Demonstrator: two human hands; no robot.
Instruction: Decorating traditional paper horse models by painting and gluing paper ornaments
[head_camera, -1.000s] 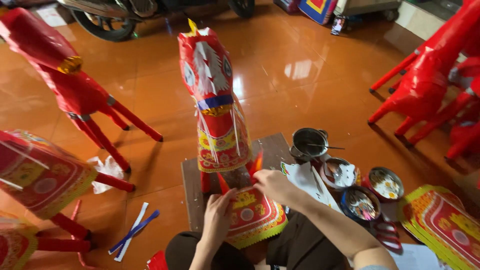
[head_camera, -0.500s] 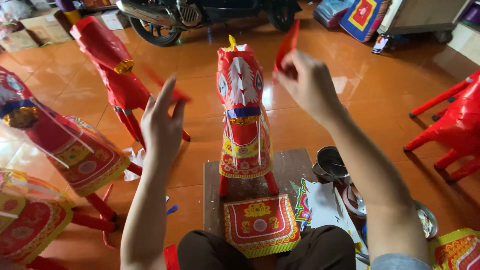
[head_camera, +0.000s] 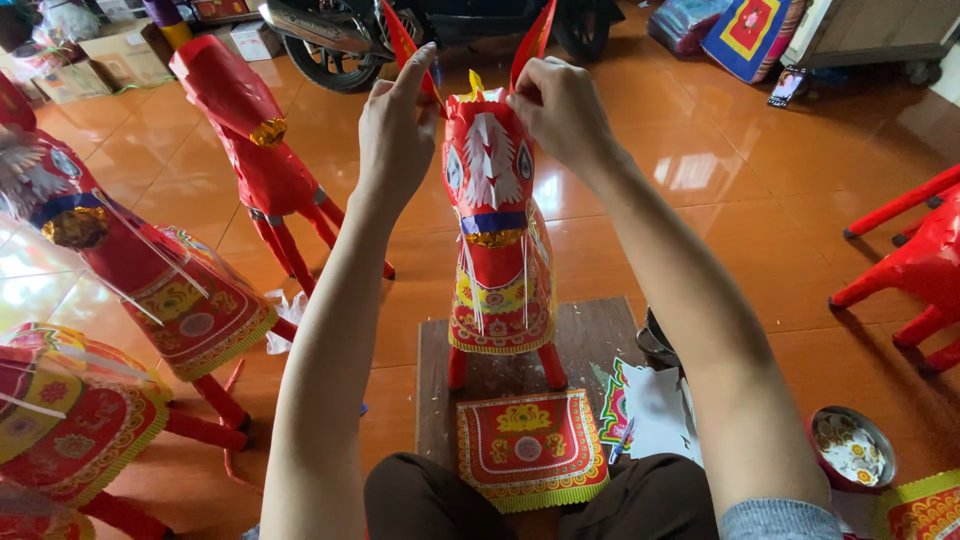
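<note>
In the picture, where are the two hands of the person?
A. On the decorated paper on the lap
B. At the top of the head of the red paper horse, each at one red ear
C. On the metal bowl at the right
B: the left hand and right hand are both raised at the head of the red paper horse, each pinching one upright red ear.

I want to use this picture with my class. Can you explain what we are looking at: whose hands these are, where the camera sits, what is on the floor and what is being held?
The camera sits on a person's head and looks down, so both arms are that person's own. A red paper horse stands on a dark board on the orange tiled floor. The left hand and the right hand each pinch a pointed red paper ear at the horse's head. A decorated red paper panel lies on the board. More paper horses stand to the left, and a small bowl is at the right.
</note>
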